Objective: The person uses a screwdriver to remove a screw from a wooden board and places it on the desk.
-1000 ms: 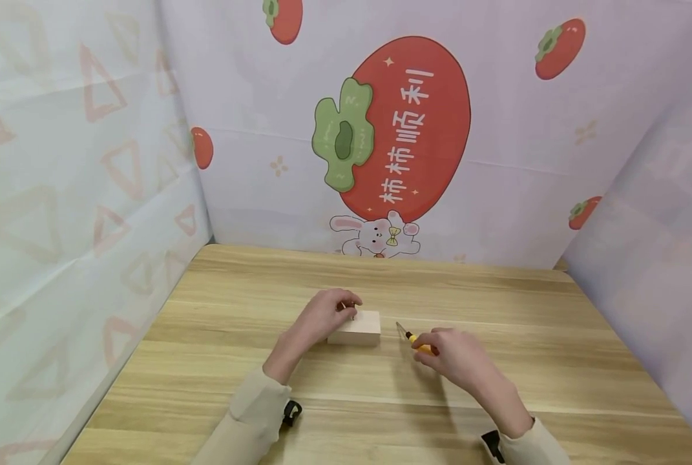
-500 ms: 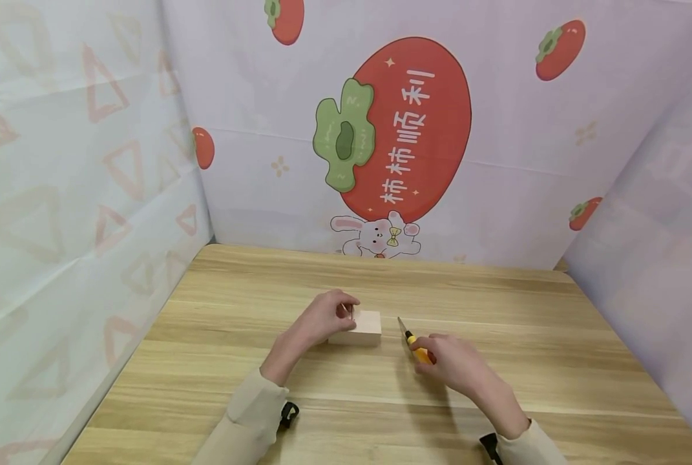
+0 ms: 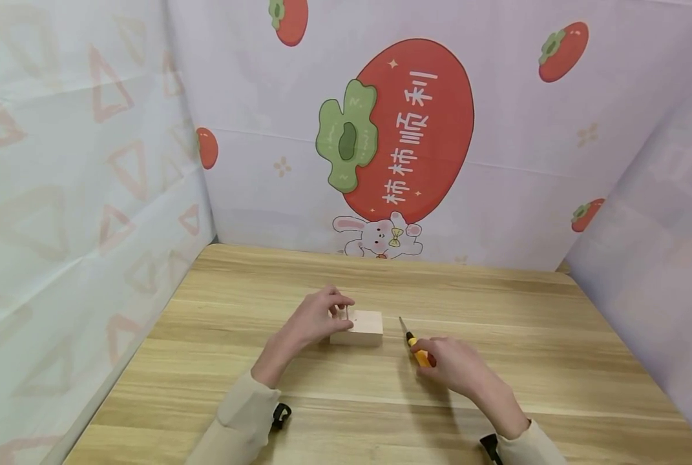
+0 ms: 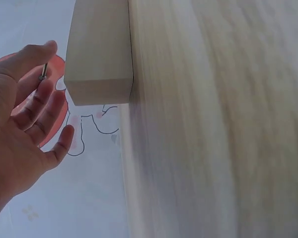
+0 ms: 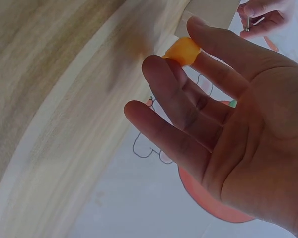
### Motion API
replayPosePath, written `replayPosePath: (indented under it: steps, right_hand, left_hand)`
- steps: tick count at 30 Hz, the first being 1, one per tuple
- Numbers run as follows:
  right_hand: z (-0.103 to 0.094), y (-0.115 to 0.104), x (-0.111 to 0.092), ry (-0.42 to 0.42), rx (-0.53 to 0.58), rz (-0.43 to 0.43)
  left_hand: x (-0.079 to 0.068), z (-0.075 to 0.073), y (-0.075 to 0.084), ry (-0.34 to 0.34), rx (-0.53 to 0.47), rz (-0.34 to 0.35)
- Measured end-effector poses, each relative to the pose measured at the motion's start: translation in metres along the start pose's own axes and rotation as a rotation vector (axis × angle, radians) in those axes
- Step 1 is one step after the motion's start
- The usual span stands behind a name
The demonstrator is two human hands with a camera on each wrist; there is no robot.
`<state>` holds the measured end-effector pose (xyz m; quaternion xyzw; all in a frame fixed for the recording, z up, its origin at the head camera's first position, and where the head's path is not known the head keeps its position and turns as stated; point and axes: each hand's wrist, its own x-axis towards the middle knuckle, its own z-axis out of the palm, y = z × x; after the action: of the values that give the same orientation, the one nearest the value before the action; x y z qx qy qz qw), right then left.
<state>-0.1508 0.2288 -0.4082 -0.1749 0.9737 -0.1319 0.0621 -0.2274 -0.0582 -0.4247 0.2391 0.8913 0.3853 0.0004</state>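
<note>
A pale wooden block lies on the table, with a small dark dot on its top face. Over the block's left part, my left hand pinches a thin metal screw upright between thumb and fingertips. In the left wrist view the screw's round head shows between the fingers, beside the block's end. To the right, my right hand holds a screwdriver by its yellow handle, the shaft slanting forward and left. The right wrist view shows only the handle's orange end, between thumb and fingers.
The wood-grain table runs back to a pale cloth wall printed with red persimmons and a rabbit. Cloth walls also stand at the left and right sides. Black straps sit at both wrists.
My left hand has shifted slightly left with the screw, uncovering the dark dot on the block. The right hand has lowered a little, and the screwdriver shaft now points more forward.
</note>
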Motion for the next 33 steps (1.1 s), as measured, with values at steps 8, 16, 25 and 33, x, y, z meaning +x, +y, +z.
replayPosePath:
  steps: [8,16,25,33]
  right_hand:
    - [0.002,0.000,0.001,-0.029,0.001,0.016]
    - [0.003,0.001,0.001,-0.030,0.021,0.016]
    - [0.004,0.002,0.001,-0.047,0.049,0.036]
    - [0.006,0.002,0.001,-0.038,0.051,0.012]
  left_hand:
    - [-0.008,-0.010,-0.005,0.048,0.059,-0.004]
    - [-0.015,-0.021,-0.020,0.026,0.046,-0.036]
    - [-0.024,-0.030,-0.028,-0.039,0.032,-0.096]
    - [-0.034,-0.032,-0.028,-0.201,0.140,-0.157]
